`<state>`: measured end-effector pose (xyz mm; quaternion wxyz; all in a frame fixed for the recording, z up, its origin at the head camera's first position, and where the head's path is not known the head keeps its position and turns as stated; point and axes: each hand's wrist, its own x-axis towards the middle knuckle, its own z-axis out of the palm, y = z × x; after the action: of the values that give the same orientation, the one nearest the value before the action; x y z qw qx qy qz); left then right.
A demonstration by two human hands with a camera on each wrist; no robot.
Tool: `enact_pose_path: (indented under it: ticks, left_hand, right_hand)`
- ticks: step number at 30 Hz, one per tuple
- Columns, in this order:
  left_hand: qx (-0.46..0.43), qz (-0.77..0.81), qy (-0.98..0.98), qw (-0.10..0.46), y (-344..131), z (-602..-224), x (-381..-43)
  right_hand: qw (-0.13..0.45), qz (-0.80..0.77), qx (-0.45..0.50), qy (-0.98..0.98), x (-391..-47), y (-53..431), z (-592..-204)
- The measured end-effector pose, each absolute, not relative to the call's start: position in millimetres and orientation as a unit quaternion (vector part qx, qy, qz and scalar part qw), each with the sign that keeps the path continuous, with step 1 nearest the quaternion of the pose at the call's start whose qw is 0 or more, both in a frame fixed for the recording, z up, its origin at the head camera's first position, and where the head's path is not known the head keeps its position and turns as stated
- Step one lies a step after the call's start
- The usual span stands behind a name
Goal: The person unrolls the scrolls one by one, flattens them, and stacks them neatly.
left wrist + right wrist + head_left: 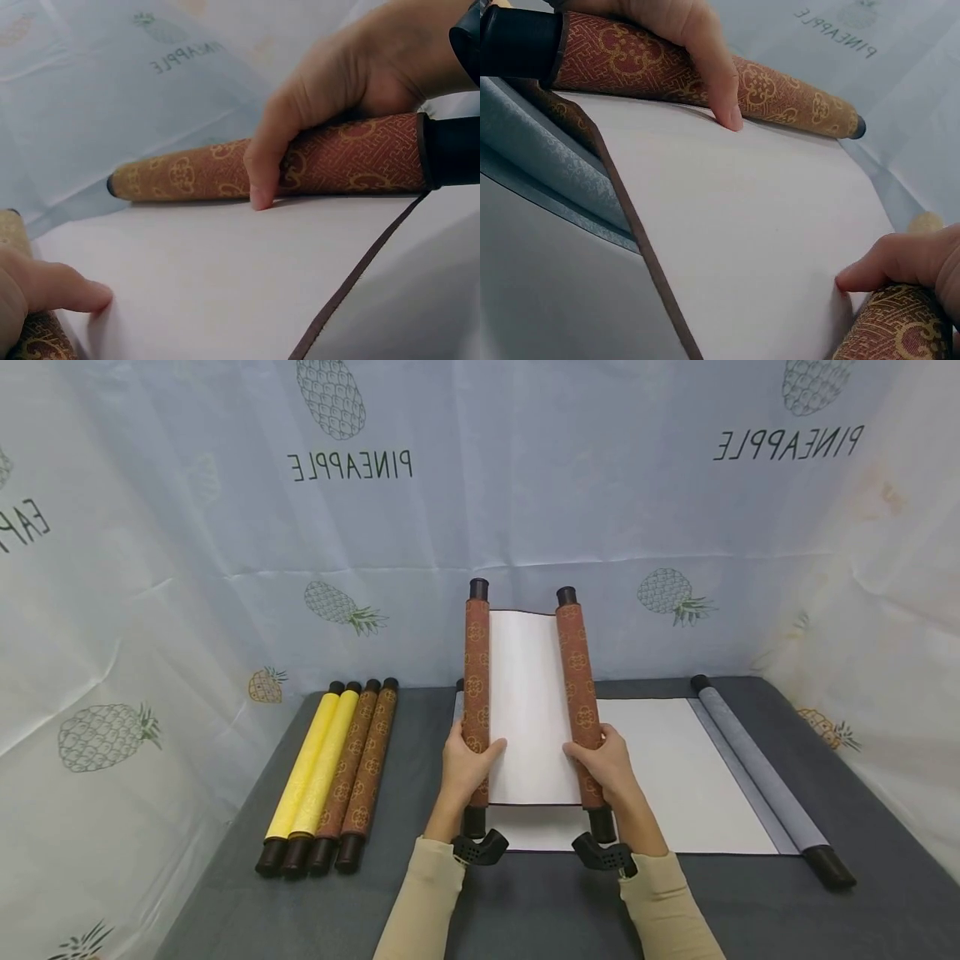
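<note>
A reddish-brown patterned hanging scroll (525, 710), partly unrolled, is held up over the table with a blank white sheet between its two rolls. My left hand (463, 766) grips the left roll (477, 668), thumb lying on the sheet's side. On the other side, my right hand (607, 767) holds the right roll (577, 668) the same way, as its thumb (262, 180) shows in the left wrist view. Black knobs cap the roll ends. Beneath it lies a grey-blue scroll (675, 768) spread on the table, its left roll mostly hidden behind the raised scroll.
Two yellow rolls (303, 768) and two brown patterned rolls (369, 768) lie side by side at the left of the dark grey table (225, 902). The grey-blue scroll's right roll (761, 768) lies near the right edge. A pineapple-print curtain (525, 485) hangs behind.
</note>
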<state>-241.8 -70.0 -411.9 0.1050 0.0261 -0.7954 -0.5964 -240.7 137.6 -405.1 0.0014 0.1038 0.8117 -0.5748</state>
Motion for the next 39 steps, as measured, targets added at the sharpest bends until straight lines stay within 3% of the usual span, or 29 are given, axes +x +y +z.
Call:
enact_pose_path:
  ticks: [10,20,39]
  left_hand:
    - [0.005,-0.595,-0.797,0.105,-75,-413,-243]
    - [-0.001,-0.610,-0.790,0.071,-80,-410,-244]
    - [0.001,-0.616,-0.784,0.075,-97,-410,-245]
  right_hand:
    - [-0.003,-0.555,0.129,0.822,-242,144,-407]
    - [0.004,-0.559,0.133,0.818,-244,147,-405]
    - [0.021,-0.606,0.067,0.792,-240,166,-399]
